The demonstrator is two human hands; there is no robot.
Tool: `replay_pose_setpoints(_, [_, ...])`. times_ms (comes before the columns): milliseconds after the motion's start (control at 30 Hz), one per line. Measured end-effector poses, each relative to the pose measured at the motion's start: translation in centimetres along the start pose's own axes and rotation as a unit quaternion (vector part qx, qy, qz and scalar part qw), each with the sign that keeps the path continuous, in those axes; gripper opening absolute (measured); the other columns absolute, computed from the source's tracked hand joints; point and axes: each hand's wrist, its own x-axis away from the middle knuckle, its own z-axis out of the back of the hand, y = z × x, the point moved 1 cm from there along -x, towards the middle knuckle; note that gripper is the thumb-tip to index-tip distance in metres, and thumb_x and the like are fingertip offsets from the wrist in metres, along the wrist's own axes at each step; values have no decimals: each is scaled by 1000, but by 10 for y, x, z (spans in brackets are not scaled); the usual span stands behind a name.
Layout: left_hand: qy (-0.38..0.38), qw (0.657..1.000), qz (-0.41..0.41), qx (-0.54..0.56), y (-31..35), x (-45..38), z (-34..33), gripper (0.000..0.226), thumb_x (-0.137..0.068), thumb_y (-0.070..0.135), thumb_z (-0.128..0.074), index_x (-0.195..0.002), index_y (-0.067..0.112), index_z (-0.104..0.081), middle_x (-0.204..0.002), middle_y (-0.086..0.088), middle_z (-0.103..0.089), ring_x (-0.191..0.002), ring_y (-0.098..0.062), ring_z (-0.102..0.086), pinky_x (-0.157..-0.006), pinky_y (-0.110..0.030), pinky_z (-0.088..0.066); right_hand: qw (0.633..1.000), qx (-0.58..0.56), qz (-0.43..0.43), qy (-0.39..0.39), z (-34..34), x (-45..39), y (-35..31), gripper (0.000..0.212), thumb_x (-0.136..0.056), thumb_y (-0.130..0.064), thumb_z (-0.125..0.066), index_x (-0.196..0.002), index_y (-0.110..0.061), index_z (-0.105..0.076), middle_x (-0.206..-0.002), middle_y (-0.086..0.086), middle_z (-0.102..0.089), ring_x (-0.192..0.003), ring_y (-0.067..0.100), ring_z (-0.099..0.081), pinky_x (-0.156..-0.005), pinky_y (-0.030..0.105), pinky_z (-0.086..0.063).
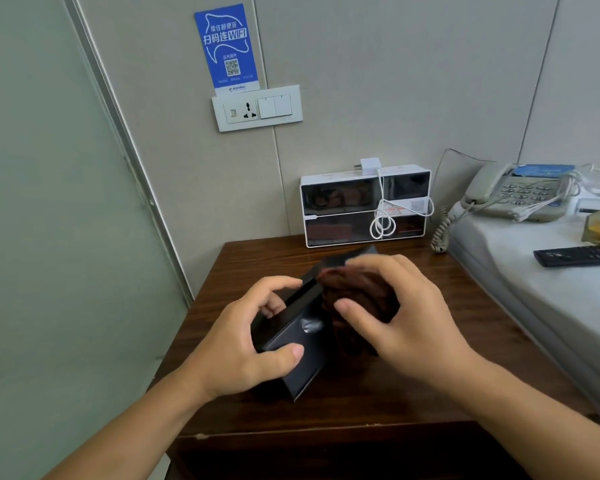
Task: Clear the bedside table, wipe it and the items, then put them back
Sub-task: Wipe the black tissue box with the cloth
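At centre, over the table (243,258), the left hand (243,344) grips a black box (291,337). At its 3 o'clock the right hand (406,320) presses a dark red cloth (357,299) against it. Phone (520,192) and remote (575,255) lie on the bed (520,289) at 2 o'clock.

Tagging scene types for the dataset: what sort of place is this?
Most likely a hotel guest room. A blue scan-for-WiFi sign hangs over the wall socket, a corded phone and remote lie on the bed, and a white vending-style box sits on the wooden bedside table.
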Motion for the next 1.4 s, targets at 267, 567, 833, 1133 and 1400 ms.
replay_pose_setpoints(267, [27, 994, 17, 107, -19, -7, 5, 71, -71, 50, -78, -138, 38, -56, -106, 2, -67, -103, -25, -64, -87, -21, -48, 999, 35, 14, -4, -30, -13, -7, 36, -100, -48, -50, -134, -40, -61, -130, -21, -49, -121, -5, -42, -105, 26, -36])
replay_pose_setpoints(567, [18, 987, 11, 160, -25, -10, 8, 77, -73, 42, -79, -144, 28, -51, -114, -10, -69, -107, -31, -66, -92, -32, -53, 995, 17, 64, -78, -41, -1, -38, 39, -85, -37, -68, -123, -32, -62, -113, -10, -50, -103, 11, -58, -85, 30, -51])
replay_pose_setpoints(833, [15, 985, 20, 169, -26, -11, 11, 68, -70, 44, -79, -134, 27, -64, -115, -3, -70, -108, -24, -67, -88, -26, -53, 994, 106, -24, -7, -32, -30, -4, 37, -81, -39, -65, -118, -40, -67, -103, -7, -48, -90, 8, -55, -83, 32, -51])
replay_pose_setpoints(1133, [-1, 979, 19, 201, -22, -11, 12, 69, -75, 33, -79, -139, 14, -61, -131, 1, -71, -122, -22, -66, -93, -25, -55, 994, 91, 19, -54, -26, -23, -9, 34, -79, -41, -63, -113, -41, -67, -101, -11, -46, -89, 4, -56, -78, 21, -47])
replay_pose_setpoints(1400, [-15, 983, 9, 180, -22, -11, 11, 70, -74, 32, -82, -139, 16, -61, -131, -1, -70, -123, -22, -66, -96, -25, -53, 993, 45, 37, -106, -26, -12, -20, 32, -80, -43, -63, -111, -40, -70, -101, -11, -50, -90, 7, -61, -80, 34, -54])
